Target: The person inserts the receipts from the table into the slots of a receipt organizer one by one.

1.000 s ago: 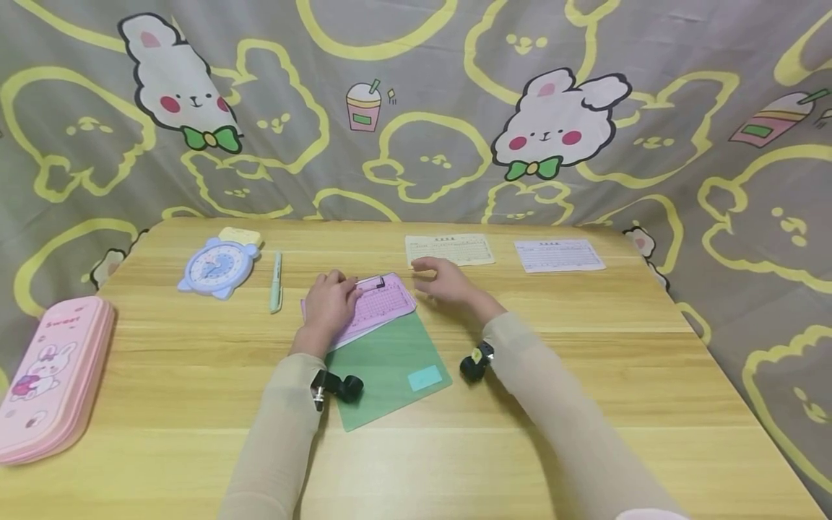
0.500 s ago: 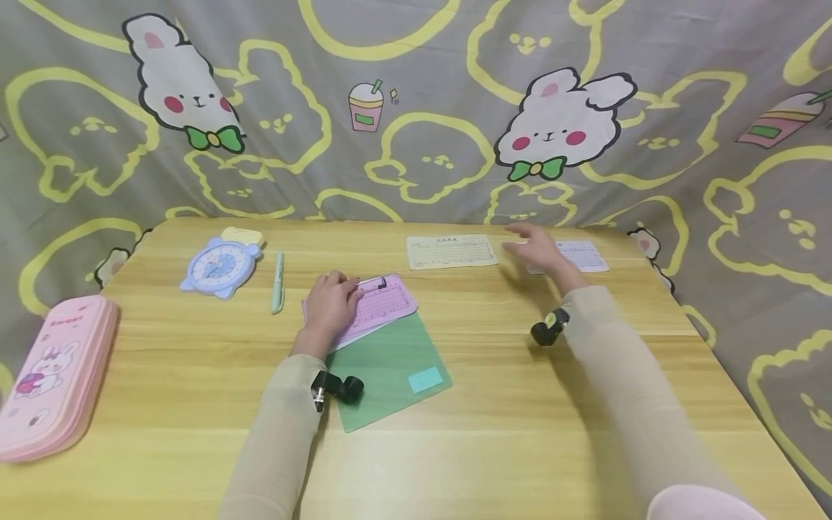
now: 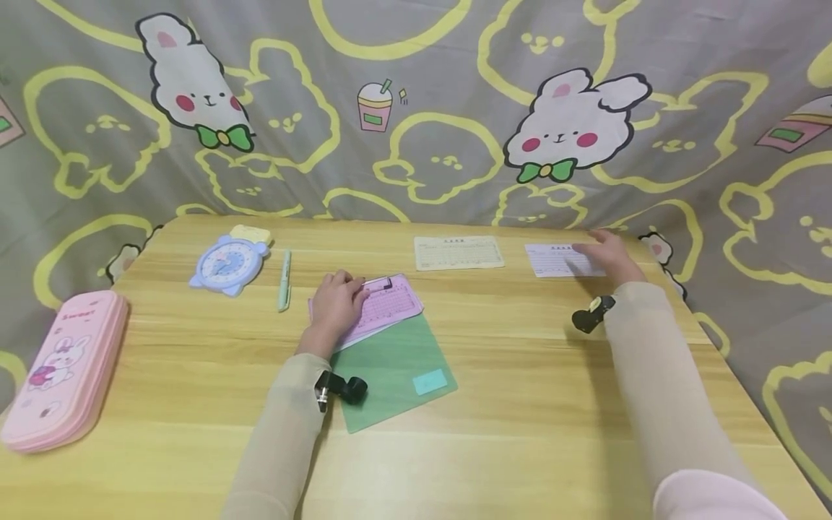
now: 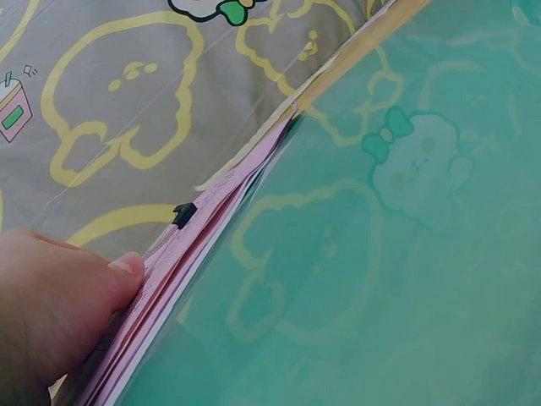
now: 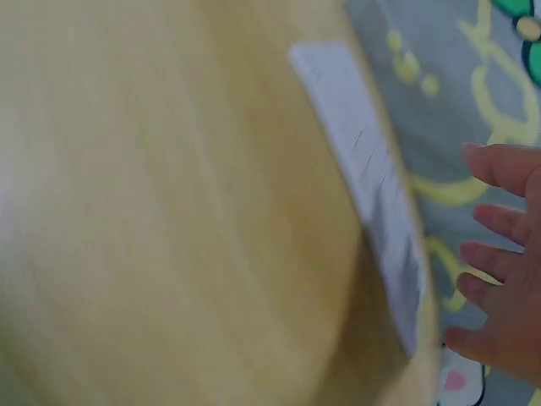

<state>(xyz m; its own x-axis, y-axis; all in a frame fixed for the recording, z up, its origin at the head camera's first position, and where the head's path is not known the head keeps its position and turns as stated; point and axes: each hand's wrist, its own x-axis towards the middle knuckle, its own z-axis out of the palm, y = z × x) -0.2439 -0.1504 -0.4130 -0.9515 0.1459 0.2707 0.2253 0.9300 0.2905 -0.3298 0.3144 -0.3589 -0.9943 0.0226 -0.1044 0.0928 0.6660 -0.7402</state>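
One left grip [image 3: 334, 307] rests on pink pad [image 3: 392, 303] at 11 o'clock edge of green sheet [image 3: 396, 370], if pinching I cannot tell; right grip [image 3: 614, 258], fingers [image 5: 500, 224] spread, hovers by white slip [image 3: 549, 262], wide counter [image 3: 513, 412] between

The table [image 3: 520, 433] is softly lit, the right wrist view blurred.

The folder [image 3: 390, 375] looks glossy plastic, the pink sheets [image 3: 388, 305] matt paper. The table [image 3: 520, 404] has a smooth wood-grain finish; the curtain [image 3: 442, 87] is cloth.
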